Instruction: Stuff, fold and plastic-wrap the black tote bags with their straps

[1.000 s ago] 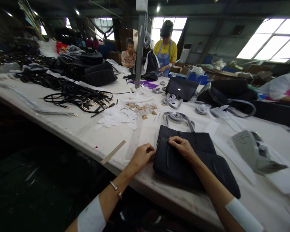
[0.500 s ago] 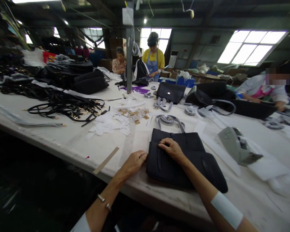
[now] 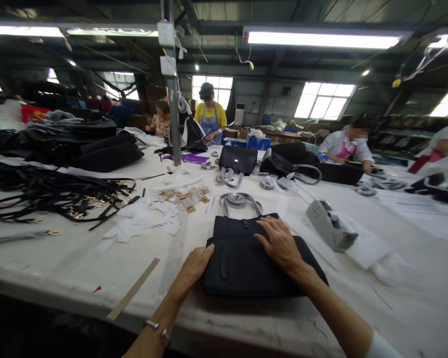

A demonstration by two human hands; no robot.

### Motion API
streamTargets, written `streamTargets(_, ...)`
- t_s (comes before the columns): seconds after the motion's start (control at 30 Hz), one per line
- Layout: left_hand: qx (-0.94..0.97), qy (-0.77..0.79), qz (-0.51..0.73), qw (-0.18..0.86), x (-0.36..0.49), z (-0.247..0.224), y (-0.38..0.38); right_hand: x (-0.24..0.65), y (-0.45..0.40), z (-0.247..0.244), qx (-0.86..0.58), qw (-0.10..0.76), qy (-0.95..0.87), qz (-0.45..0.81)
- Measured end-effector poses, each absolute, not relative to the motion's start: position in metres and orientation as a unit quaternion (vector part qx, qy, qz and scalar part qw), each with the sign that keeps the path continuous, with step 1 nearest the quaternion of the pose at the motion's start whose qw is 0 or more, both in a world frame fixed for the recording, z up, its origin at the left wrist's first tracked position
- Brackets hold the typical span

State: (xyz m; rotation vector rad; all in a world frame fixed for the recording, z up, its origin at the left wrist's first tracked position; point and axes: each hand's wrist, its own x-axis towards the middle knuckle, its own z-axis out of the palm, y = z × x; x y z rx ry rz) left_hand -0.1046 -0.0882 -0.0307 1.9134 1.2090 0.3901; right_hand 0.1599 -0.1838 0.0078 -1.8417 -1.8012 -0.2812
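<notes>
A black handbag (image 3: 254, 268) lies flat on the white table in front of me, its grey-wrapped handles (image 3: 241, 200) pointing away. My left hand (image 3: 197, 263) grips the bag's left edge, thumb on top and the other fingers hidden at the side or beneath. Across the bag's upper middle rests my right hand (image 3: 278, 241), palm down with fingers stretched and slightly apart. It covers part of the flap; a small strap loop (image 3: 245, 223) shows just left of its fingertips.
A grey tape dispenser (image 3: 330, 226) stands to the right of the bag. White paper pieces (image 3: 134, 219), black straps with gold clasps (image 3: 85, 199) and a tan strip (image 3: 134, 288) lie left. More black bags (image 3: 239, 158) and several co-workers are beyond.
My right hand has opened from a pinch to outstretched fingers on the bag. My left hand now takes the bag's edge. The bag has turned a little, and the view has tilted up and right.
</notes>
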Motion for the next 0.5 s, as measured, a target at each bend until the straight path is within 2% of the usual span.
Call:
streamTargets(0.1, 0.765, 0.498, 0.14, 0.384, -0.104, -0.03, -0.085, 0.206, -0.213, -0.013, -0.781, 0.268, -0.551, -0.125)
streamTargets(0.27, 0.804, 0.544, 0.068, 0.232, -0.091, -0.012, -0.079, 0.228, -0.231, -0.066, -0.838, 0.302, -0.453, -0.011)
streamTargets(0.33, 0.8, 0.546, 0.073, 0.238, -0.087, -0.01, -0.072, 0.225, -0.228, -0.073, -0.836, 0.324, -0.442, -0.014)
streamTargets(0.5, 0.763, 0.544, 0.106, 0.332, -0.071, -0.016, -0.049, 0.222, -0.222, -0.061, -0.827, 0.343, -0.444, 0.019)
